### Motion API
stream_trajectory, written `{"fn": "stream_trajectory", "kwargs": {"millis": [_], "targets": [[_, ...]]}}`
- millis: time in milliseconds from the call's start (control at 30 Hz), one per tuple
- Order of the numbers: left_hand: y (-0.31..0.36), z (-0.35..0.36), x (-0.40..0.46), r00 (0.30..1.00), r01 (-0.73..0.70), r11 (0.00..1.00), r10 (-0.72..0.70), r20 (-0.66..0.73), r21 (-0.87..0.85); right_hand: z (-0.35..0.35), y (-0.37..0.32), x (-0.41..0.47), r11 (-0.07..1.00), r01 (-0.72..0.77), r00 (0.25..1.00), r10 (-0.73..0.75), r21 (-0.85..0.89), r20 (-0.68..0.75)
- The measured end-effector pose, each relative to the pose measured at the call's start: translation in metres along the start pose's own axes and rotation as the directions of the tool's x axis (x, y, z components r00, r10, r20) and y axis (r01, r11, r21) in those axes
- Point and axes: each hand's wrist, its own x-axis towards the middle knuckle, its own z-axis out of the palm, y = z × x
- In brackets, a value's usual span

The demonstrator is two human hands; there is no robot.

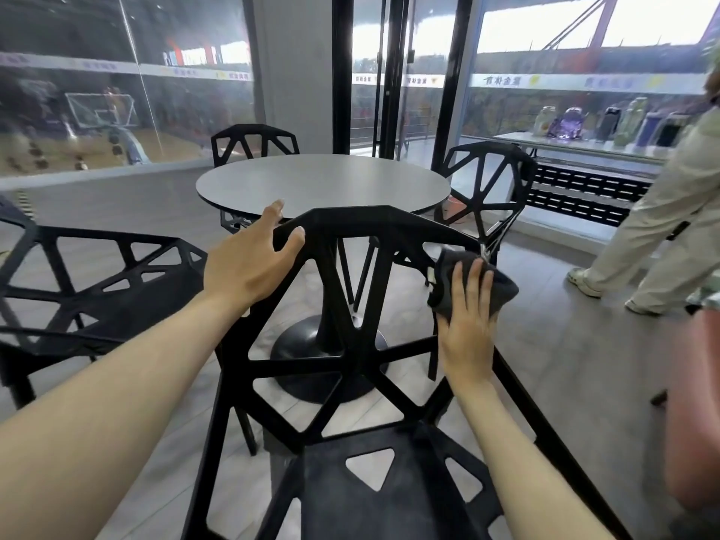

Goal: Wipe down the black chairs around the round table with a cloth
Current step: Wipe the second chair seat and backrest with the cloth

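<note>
Bracing the near black chair (343,290) by its top rail, the left hand (249,267) grips it steady so the right hand (467,325) presses the bunched cloth (452,267) against its right edge.

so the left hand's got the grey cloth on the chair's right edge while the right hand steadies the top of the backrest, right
Not quite: the hands are swapped. In the head view the right hand presses the grey cloth on the chair's right edge, while the left hand steadies the top of the backrest.
</note>
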Motion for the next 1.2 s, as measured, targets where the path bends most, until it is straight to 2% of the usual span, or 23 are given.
{"fn": "stream_trajectory", "kwargs": {"millis": [133, 233, 367, 500, 700, 767, 833, 900, 1033, 1200], "targets": [[-0.004, 0.005, 0.002, 0.998, -0.033, 0.999, 0.034, -0.045, 0.022, 0.008, 0.007, -0.043, 0.995, -0.075, 0.997, 0.076, -0.066, 0.017], [-0.004, 0.007, 0.002, 0.998, -0.031, 0.999, 0.033, -0.055, 0.037, 0.013, -0.016, -0.031, 0.986, -0.167, 0.986, 0.167, 0.003, 0.007], [-0.004, 0.007, 0.002, 0.998, -0.024, 0.999, 0.027, -0.063, 0.041, 0.019, -0.066, 0.008, 0.995, -0.068, 0.998, 0.068, 0.069, -0.006], [-0.003, 0.007, 0.002, 0.998, -0.022, 0.999, 0.025, -0.064, 0.042, 0.028, -0.104, 0.027, 0.971, -0.154, 0.983, 0.170, 0.181, -0.077], [-0.005, 0.010, 0.003, 0.995, -0.035, 0.998, 0.040, -0.089, 0.056, 0.039, -0.072, -0.006, 0.990, 0.020, 1.000, -0.017, 0.141, -0.024], [-0.006, 0.010, 0.002, 0.994, -0.038, 0.997, 0.044, -0.095, 0.060, 0.028, -0.071, -0.007, 0.959, 0.060, 0.996, -0.040, 0.277, -0.077], [-0.007, 0.011, 0.002, 0.994, -0.042, 0.997, 0.048, -0.099, 0.057, 0.014, -0.083, 0.005, 0.881, 0.117, 0.985, -0.044, 0.459, -0.169], [-0.008, 0.012, 0.002, 0.993, -0.045, 0.997, 0.051, -0.107, 0.056, 0.009, -0.100, 0.026, 0.850, 0.140, 0.980, -0.047, 0.508, -0.192], [-0.007, 0.010, 0.003, 0.993, -0.044, 0.997, 0.051, -0.105, 0.069, 0.026, -0.116, 0.040, 0.923, 0.101, 0.994, -0.081, 0.372, -0.070], [-0.008, 0.011, 0.005, 0.993, -0.049, 0.996, 0.056, -0.102, 0.071, 0.043, -0.101, -0.054, 0.901, 0.198, 0.960, -0.258, 0.386, 0.110]]}}
